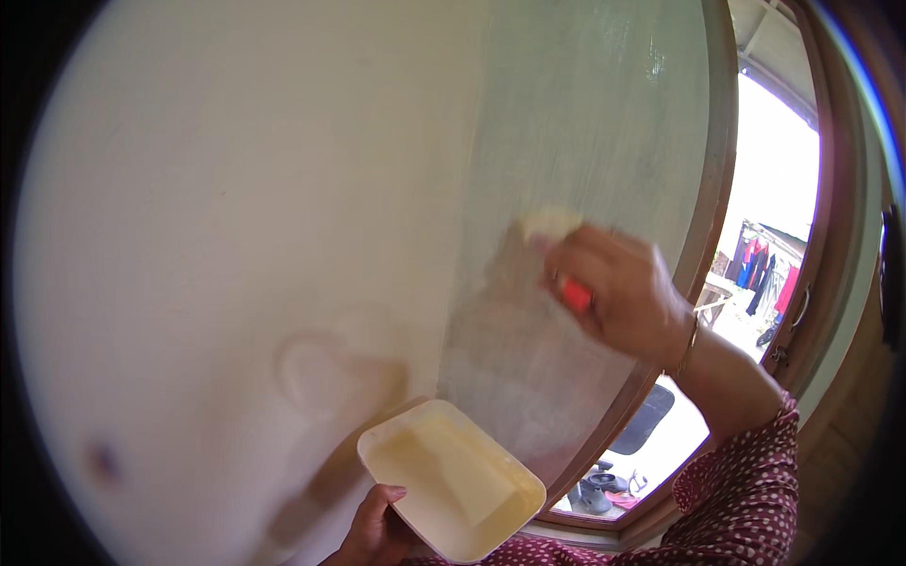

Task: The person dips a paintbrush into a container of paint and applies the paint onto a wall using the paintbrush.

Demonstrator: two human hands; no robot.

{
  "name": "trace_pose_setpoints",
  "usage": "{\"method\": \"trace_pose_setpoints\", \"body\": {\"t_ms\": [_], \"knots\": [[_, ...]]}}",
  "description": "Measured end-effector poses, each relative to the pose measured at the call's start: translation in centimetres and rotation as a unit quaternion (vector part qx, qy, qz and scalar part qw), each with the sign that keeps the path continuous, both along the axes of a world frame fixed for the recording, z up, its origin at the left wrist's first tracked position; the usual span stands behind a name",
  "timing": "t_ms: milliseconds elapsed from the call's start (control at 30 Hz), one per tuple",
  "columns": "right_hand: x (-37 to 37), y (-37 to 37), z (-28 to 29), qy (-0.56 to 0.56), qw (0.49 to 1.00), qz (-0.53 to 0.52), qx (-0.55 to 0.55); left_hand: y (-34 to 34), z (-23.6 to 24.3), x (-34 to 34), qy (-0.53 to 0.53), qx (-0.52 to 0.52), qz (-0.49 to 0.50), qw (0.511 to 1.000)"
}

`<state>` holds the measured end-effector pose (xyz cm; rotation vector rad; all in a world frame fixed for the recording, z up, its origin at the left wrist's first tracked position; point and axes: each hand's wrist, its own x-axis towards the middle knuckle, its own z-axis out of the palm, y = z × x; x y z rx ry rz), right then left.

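Note:
My right hand (pixel 618 288) is closed around a paintbrush whose orange-red handle end (pixel 575 293) pokes out of my fist. Its pale bristles (pixel 550 224), blurred, are at the greenish-grey strip of wall (pixel 576 123) beside the door frame. Low in the middle, my left hand (pixel 373 530) grips the near left rim of a shallow, cream rectangular tub (pixel 453 481), thumb over the edge. The tub is tilted, and pale yellowish paint coats its inside. The fingers beneath it are hidden.
Cream-coloured wall (pixel 236 189) fills the left side, with shadows of the tub and arm on it. A brown wooden door frame (pixel 722 160) stands close to my right forearm. Through the opening, shoes (pixel 596 495) lie on the ground and clothes (pixel 755 269) hang outside.

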<state>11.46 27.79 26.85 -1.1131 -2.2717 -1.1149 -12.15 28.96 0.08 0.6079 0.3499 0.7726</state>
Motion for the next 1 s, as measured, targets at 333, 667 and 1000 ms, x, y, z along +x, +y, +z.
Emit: {"method": "trace_pose_setpoints", "body": {"t_ms": [333, 667, 1000], "knots": [[4.2, 0.6, 4.8, 0.318, 0.943, 0.08, -0.058, -0.7, -1.2, 0.9, 0.029, -0.027, 0.022, 0.999], [6.6, 2.3, 6.4, 0.03, 0.959, -0.029, 0.28, 1.3, -3.9, 1.8, -0.036, -0.015, 0.031, 0.999], [1.7, -4.2, -9.2, 0.119, 0.981, 0.009, -0.154, -1.1, 2.5, -1.7, -0.027, 0.017, 0.057, 0.998]]}}
